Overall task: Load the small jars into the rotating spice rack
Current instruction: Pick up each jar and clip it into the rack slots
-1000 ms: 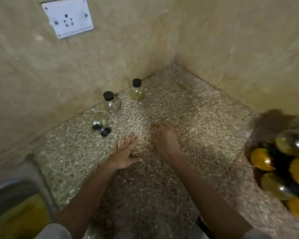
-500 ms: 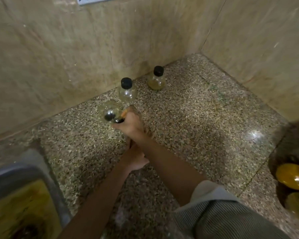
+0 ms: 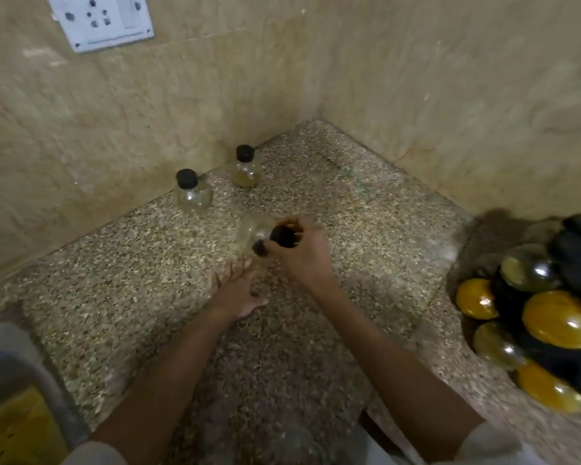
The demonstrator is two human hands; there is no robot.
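Speckled bench [image 3: 366, 229], corner of two walls. Spice rack [image 3: 544, 317] at right edge — round jars loaded. Right hand [image 3: 302, 253]: grip clamped on the black cap of a clear jar [image 3: 252, 231], tilted. Left hand [image 3: 237, 290] flat, fingers apart. Two jars [image 3: 193, 194] [image 3: 245, 169] upright by the wall.

You have no readable text in front of you. The jars [image 3: 194, 193] near the wall carry plain black caps and clear glass with no labels you can make out, and the jar [image 3: 259, 234] you hold is blurred. The white socket plate [image 3: 101, 20] on the wall shows only holes and a switch, with no lettering or numbers.
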